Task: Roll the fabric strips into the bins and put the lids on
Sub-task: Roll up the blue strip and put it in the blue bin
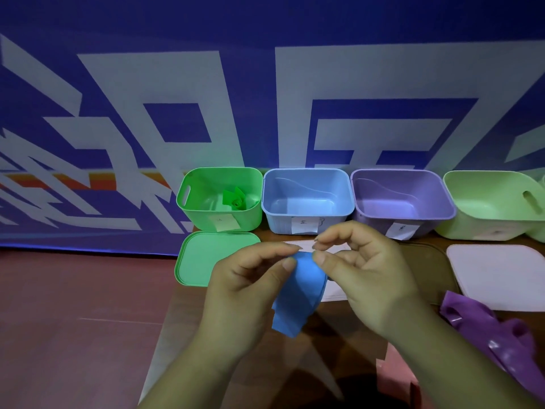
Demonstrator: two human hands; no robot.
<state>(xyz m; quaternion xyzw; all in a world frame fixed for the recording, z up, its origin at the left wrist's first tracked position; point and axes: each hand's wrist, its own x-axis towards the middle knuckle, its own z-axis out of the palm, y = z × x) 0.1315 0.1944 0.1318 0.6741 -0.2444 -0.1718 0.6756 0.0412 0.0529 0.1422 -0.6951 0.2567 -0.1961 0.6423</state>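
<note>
Both hands on blue fabric strip, held above table in front of blue bin. My left hand pinches top edge w/ thumb + index; right hand pinches same edge. Rolled green strip sits in green bin, green lid off in front. Purple strip lies at right.

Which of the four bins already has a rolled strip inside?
The bright green bin at the far left of the row: a rolled green strip lies inside. The blue bin, purple bin and pale green bin look empty.
</note>
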